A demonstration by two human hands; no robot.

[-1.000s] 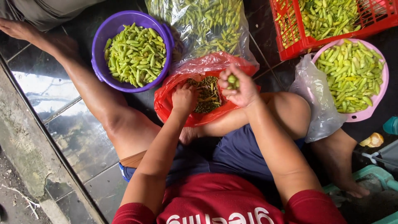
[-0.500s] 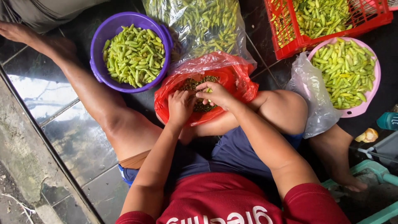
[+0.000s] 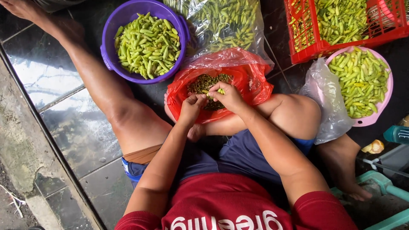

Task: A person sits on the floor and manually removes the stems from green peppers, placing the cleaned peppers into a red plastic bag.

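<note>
I sit on the floor with a red plastic bag [image 3: 251,81] open in front of me, holding a pile of dark green stems. My left hand [image 3: 191,107] and my right hand [image 3: 228,96] meet over the bag's mouth, both pinching a small green chili [image 3: 220,91] between the fingertips. A purple bowl [image 3: 128,17] of green chilies stands to the upper left of the bag. Behind the bag lies a clear plastic bag [image 3: 226,23] full of green chilies.
A red crate [image 3: 298,47] of chilies stands at the top right, a pink bowl [image 3: 383,102] of chilies below it, beside a crumpled clear bag [image 3: 324,102]. My left leg [image 3: 106,93] stretches up-left; my right knee [image 3: 294,113] is bent. Teal plastic items [image 3: 383,187] sit lower right.
My right hand has come down from above the bag to the bag's mouth and joined my left hand on a chili. The view has shifted slightly.
</note>
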